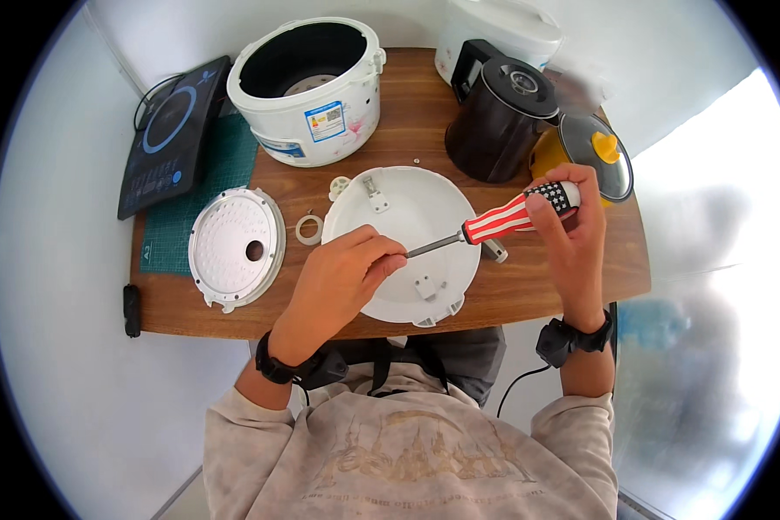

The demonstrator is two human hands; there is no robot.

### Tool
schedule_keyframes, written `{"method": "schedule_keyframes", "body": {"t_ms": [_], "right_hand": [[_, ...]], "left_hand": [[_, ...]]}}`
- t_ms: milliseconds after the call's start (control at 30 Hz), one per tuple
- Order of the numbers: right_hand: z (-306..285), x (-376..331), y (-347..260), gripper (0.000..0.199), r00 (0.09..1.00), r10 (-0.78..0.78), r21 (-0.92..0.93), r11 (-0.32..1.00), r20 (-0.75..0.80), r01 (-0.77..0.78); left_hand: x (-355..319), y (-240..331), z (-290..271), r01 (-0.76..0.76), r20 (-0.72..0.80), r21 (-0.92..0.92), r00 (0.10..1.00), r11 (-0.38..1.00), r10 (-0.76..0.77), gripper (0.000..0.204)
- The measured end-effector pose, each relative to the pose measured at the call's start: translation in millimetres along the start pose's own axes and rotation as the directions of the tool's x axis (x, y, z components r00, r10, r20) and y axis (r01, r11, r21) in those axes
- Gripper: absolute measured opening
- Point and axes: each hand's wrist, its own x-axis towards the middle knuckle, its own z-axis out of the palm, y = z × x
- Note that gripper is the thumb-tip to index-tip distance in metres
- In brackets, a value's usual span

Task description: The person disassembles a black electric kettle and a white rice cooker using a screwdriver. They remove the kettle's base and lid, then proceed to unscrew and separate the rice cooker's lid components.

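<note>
A screwdriver (pixel 501 220) with a red-and-white striped, star-patterned handle lies slanted across the view. My right hand (pixel 576 238) is closed around its handle end. The thumb and fingers of my left hand (pixel 342 277) pinch the tip of its metal shaft; whether a small part is held there too is hidden. Beneath the shaft rests a round white plastic lid (pixel 412 195), its hollow side up, with a metal-and-white fitting (pixel 375 194) and a small white block (pixel 425 287) inside. Left of it are a cream ring (pixel 308 230), a small white round part (pixel 339 188) and a silver perforated disc (pixel 225 247).
A white rice cooker body (pixel 351 117) stands open at the back. An induction cooktop (pixel 169 139) leans over a green cutting mat (pixel 163 247) at left. Back right hold a dark kettle (pixel 498 130), a yellow glass-lidded pot (pixel 548 156) and another white appliance (pixel 503 30).
</note>
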Motion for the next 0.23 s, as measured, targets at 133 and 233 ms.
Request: {"method": "schedule_keyframes", "body": {"t_ms": [133,233], "right_hand": [[-3.8,-3.4,-2.7,0.028,1.0,-0.013,-0.048,0.999,-0.025,0.012],[-14.5,-6.2,-1.2,0.029,0.993,-0.088,-0.157,0.985,-0.08,0.074]], "left_hand": [[1.7,-3.6,7.1,0.018,-0.005,0.01,1.0,1.0,-0.018,0.009],[7.9,-4.8,10.0,0.035,0.079,-0.014,0.996,0.999,-0.034,0.012]]}}
